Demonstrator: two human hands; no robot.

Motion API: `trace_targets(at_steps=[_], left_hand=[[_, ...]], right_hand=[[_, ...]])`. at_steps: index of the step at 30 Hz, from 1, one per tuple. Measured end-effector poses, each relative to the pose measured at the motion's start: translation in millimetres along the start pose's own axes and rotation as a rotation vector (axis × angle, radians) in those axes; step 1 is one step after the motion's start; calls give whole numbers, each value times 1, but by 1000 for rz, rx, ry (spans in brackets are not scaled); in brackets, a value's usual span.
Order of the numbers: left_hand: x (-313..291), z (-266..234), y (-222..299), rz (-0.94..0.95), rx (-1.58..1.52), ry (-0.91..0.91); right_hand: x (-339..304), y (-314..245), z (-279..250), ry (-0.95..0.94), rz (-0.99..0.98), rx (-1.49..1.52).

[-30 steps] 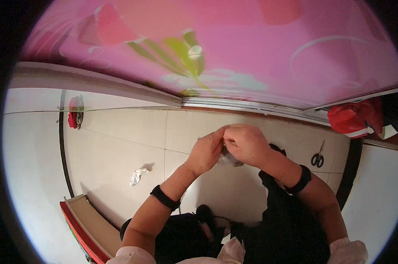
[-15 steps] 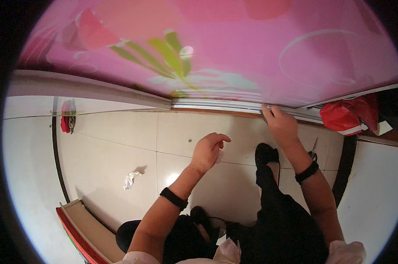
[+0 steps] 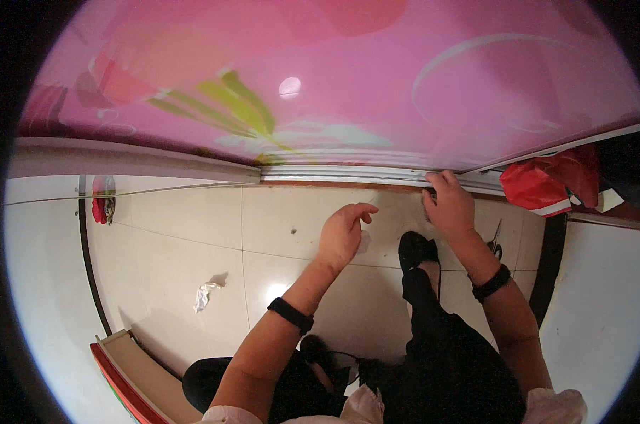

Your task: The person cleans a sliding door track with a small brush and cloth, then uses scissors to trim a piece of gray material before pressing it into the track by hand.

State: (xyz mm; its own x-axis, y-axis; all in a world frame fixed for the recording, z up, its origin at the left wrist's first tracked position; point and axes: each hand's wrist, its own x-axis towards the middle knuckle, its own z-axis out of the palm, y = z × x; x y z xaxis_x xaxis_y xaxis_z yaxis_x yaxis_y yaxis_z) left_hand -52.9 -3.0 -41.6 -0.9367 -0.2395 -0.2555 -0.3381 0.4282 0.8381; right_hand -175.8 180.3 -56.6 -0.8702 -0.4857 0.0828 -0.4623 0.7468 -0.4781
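My left hand [image 3: 342, 234] hovers over the floor tiles with its fingers curled. A crumpled white piece like tissue [image 3: 364, 242] shows beside its palm and looks held there. My right hand [image 3: 453, 205] reaches to the light metal sliding-door track [image 3: 348, 175]. Its fingertips are at the track's edge and its thumb stands apart from them. A small greyish patch shows by the thumb; I cannot tell what it is. Above the track rises a glossy pink sliding door [image 3: 334, 78] with a flower pattern.
Scissors [image 3: 497, 246] lie on the floor right of my forearm. A red bag [image 3: 546, 182] bulges from the opening at the right. A crumpled white scrap [image 3: 205, 295] lies on the tiles at left. A low beige box-like piece [image 3: 150, 374] with a red edge stands at lower left.
My left hand has moved slightly up and right, the white piece moving with it. My right hand's fingers have spread at the track. The view has shifted a little.
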Motion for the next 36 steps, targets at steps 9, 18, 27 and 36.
trace_targets(at_steps=[9, 18, 27, 36], left_hand=[[6, 2, 3, -50, 5, -20], [2, 1, -15, 35, 5, 5], [-25, -32, -19, -249, -525, 284], [-76, -176, 54, -47, 59, 559]], right_hand=[[9, 3, 17, 4, -268, -240], [19, -7, 16, 57, -273, 83], [-15, -105, 18, -277, -459, 624], [51, -152, 115, -9, -900, 251]])
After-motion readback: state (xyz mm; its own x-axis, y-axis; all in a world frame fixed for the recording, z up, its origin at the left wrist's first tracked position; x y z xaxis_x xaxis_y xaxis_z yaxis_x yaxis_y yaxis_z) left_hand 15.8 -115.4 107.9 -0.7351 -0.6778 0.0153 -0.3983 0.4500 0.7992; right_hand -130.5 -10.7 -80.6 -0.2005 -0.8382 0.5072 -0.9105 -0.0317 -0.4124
